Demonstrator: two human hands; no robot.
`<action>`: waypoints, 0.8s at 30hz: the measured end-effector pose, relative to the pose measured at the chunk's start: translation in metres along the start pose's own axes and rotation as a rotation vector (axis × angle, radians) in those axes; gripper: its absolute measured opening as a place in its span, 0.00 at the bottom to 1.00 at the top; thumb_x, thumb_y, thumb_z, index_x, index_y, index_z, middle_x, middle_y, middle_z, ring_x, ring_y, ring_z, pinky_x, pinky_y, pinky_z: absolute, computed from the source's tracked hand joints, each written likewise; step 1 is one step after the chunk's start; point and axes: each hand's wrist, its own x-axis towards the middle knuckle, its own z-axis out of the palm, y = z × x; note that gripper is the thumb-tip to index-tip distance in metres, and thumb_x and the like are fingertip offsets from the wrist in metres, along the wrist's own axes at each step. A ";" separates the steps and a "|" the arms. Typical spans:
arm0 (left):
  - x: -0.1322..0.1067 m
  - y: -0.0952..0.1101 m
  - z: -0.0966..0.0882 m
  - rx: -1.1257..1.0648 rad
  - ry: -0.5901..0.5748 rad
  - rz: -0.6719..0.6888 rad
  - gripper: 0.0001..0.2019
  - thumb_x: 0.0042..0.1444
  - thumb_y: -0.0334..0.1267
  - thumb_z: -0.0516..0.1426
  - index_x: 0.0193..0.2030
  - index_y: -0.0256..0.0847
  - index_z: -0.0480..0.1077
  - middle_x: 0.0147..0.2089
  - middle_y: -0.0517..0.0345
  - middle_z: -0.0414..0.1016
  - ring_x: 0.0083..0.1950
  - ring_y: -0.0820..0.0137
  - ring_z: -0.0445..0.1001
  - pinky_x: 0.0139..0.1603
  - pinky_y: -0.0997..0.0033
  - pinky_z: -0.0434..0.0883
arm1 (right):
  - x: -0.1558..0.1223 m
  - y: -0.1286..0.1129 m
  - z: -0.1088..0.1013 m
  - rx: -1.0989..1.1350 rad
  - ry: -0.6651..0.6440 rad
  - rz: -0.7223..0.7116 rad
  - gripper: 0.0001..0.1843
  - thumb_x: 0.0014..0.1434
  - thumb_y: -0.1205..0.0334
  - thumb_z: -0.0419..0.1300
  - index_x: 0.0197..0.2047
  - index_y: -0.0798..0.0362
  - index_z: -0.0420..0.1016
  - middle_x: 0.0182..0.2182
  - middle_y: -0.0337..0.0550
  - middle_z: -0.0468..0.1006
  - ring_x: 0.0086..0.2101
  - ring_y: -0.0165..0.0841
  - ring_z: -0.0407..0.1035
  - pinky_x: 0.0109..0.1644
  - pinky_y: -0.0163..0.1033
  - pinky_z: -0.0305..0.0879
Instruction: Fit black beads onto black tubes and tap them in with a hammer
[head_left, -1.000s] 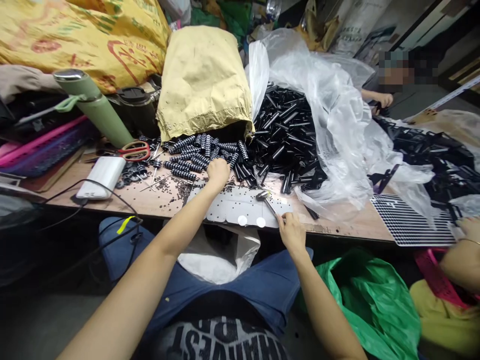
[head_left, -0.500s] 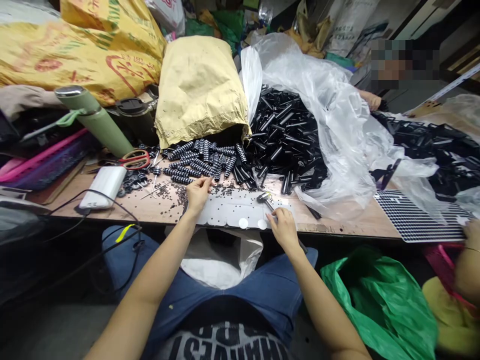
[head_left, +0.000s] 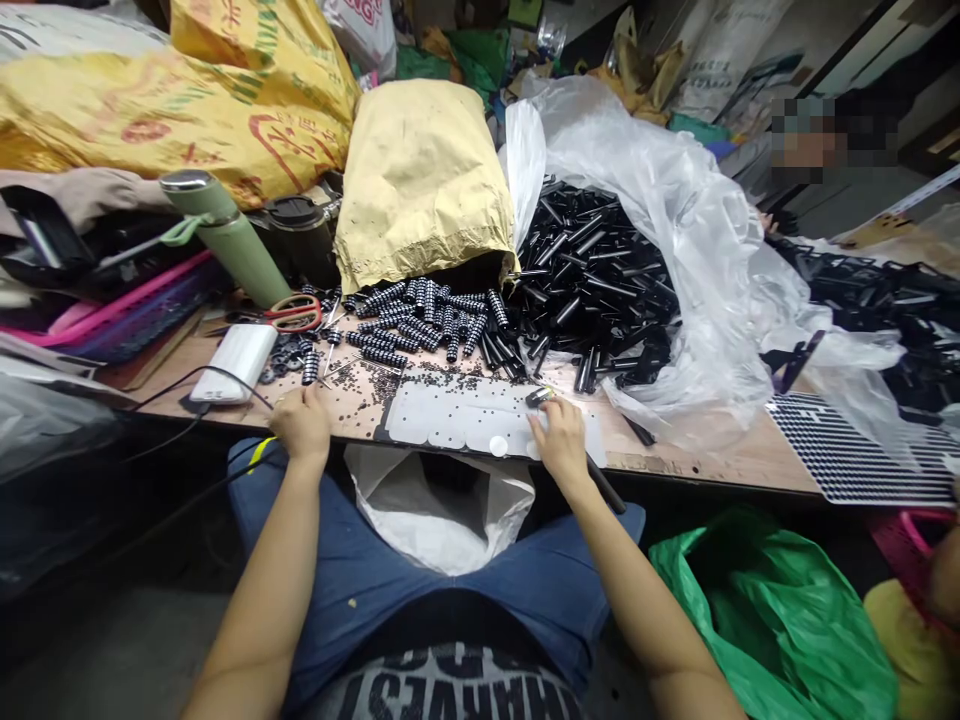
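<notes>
My left hand (head_left: 301, 425) is at the front left of the workbench, fingers closed, with a black cylinder with rows of pale spots (head_left: 310, 366) standing up from its fingertips. My right hand (head_left: 561, 438) is wrapped round a hammer (head_left: 606, 488); its small head (head_left: 538, 397) lies over the right part of a pale plastic sheet (head_left: 442, 408). Small black bits are scattered over the sheet and the wood left of it. Behind the sheet lies a pile of similar spotted cylinders (head_left: 431, 312). Thin metal rods (head_left: 332, 345) lie beyond my left hand.
A yellow paper sack (head_left: 427, 180) and a heap of plain black tubes (head_left: 592, 270) in clear plastic (head_left: 712, 250) stand behind. At left are a white power bank (head_left: 238, 362), red-handled scissors (head_left: 294, 313) and a green flask (head_left: 232, 240). A green bag (head_left: 780, 610) stands at lower right.
My left hand has moved left from the pile's front edge, and a spotted cylinder now shows at its fingertips. My right hand stays on the hammer. The view has shifted slightly.
</notes>
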 end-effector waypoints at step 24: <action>-0.066 0.155 0.056 -1.014 -0.479 0.131 0.18 0.64 0.50 0.50 0.53 0.39 0.65 0.33 0.57 0.72 0.31 0.71 0.72 0.35 0.71 0.71 | 0.061 -0.067 0.038 0.472 -0.215 -0.124 0.15 0.65 0.52 0.54 0.47 0.52 0.74 0.45 0.47 0.77 0.46 0.36 0.69 0.50 0.41 0.64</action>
